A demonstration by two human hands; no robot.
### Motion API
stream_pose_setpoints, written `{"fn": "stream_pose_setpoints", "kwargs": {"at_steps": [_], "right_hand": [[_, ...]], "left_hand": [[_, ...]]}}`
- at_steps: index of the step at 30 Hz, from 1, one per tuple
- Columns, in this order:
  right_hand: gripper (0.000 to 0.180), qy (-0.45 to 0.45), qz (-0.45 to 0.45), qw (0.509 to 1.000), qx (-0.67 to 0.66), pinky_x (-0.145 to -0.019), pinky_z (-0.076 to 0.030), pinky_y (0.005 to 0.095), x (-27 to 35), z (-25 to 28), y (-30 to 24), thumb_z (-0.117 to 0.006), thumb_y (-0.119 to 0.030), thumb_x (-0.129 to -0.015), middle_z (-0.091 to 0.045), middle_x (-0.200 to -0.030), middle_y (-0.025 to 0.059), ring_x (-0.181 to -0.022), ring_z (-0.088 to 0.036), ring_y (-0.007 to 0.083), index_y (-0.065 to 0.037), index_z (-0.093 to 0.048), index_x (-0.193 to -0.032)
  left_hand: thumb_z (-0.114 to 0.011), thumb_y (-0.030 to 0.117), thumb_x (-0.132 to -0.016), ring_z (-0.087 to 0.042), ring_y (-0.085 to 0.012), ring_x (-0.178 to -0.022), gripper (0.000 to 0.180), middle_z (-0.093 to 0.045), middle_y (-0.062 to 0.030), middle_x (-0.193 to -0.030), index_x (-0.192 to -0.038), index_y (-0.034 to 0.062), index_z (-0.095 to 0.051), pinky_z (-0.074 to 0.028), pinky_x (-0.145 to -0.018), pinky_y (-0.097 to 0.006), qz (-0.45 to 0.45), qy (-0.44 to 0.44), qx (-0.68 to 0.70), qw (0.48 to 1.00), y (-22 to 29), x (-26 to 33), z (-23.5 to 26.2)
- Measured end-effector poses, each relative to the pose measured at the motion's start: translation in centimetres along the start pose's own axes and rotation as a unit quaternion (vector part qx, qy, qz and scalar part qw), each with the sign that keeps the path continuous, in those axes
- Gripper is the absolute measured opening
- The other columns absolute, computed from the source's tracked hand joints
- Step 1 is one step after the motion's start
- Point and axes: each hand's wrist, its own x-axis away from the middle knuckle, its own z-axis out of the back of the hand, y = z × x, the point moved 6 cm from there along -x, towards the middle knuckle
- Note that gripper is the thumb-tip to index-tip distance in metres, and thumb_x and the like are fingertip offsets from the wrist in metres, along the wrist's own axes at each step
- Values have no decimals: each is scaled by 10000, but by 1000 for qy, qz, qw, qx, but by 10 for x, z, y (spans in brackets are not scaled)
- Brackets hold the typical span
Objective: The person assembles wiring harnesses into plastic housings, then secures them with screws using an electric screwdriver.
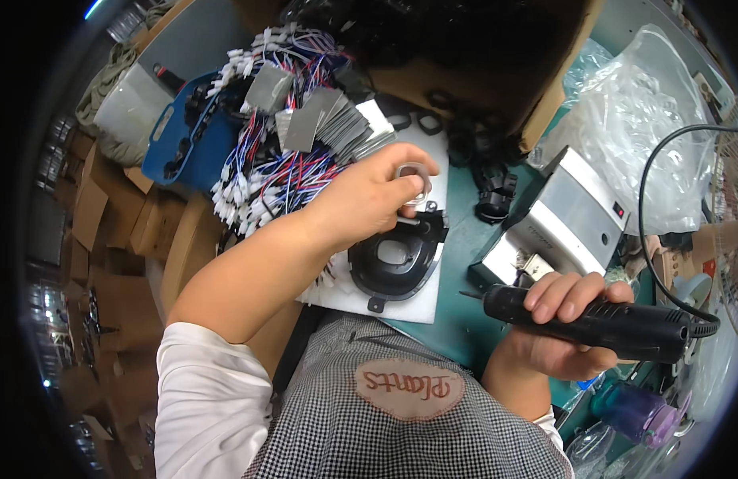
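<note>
My left hand (pixel 377 191) is closed, pinching a small clear round ring-like part (pixel 413 174) between thumb and fingers. It is held just above the far end of a black oval plastic housing (pixel 393 267), which lies on a white foam pad (pixel 413 307). My right hand (pixel 572 319) is wrapped round a black electric screwdriver (pixel 624 329), held nearly level with its tip pointing left. The tip is apart from the housing, near the front of a silver boxy machine (pixel 564 219). Whether the ring touches the housing I cannot tell.
Bundled wires with white connectors (pixel 285 172) and stacked grey plates (pixel 329 120) lie at the far left, beside a blue basket (pixel 185 132). Black parts (pixel 494 191), a cardboard box (pixel 544 104) and clear plastic bags (pixel 636 120) stand beyond. The screwdriver's cable (pixel 644 207) loops right, above a purple-lidded bottle (pixel 644 415).
</note>
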Motion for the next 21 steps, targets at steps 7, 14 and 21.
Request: {"fn": "stream_pose_setpoints", "kwargs": {"at_steps": [7,14,21], "right_hand": [[711,-9,-21,1000,15,-533,-515,331,3,-3,10,-658,-511,-822,-527,-793,104,-584,-569,205,-10,-380,-1243],[738,-14,-32,999,17,-548,-507,337,4,-2,16,-660,-537,-809,-526,-797,96,-597,-561,201,-20,-391,-1262],[765,-29,-39,999,16,-561,-501,340,4,-2,19,-654,-557,-804,-525,-807,91,-606,-556,203,-26,-395,-1291]], "left_hand": [[-630,5,-801,-593,-152,-881,167,-595,-68,-1011,-967,12,-610,-489,-752,-283,-81,81,-123,986,-41,37,21],[-764,161,-663,-611,-248,-853,162,-621,-31,-740,-740,113,-630,-398,-753,-379,-314,181,-531,766,-23,61,0],[-764,152,-647,-582,-243,-889,172,-591,-18,-735,-700,114,-604,-378,-747,-387,-325,194,-527,760,-43,53,-3]]}}
